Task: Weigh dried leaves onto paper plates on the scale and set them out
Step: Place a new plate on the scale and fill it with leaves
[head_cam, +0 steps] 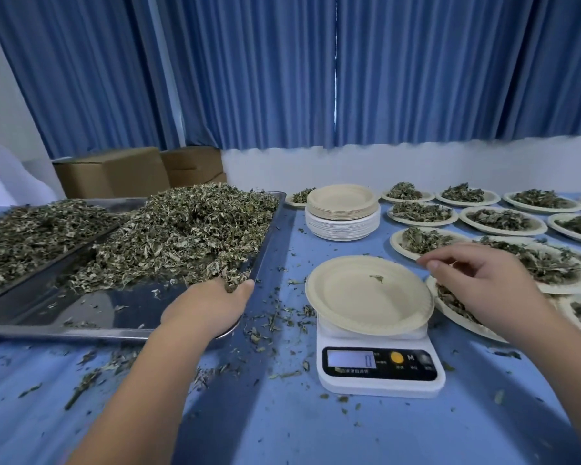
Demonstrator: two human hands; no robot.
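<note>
Green leaves (188,229) in left grip (208,305), plate (366,297) apart

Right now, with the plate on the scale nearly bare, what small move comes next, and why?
Probably the left hand should lift its handful from the leaf pile and carry it to the plate on the scale. It grips leaves at the pile's edge, the plate holds only one scrap, and the display seems to read 0. The right hand hovers beside the plate, apparently empty.

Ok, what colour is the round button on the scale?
The button is yellow; head view shows it.
</note>
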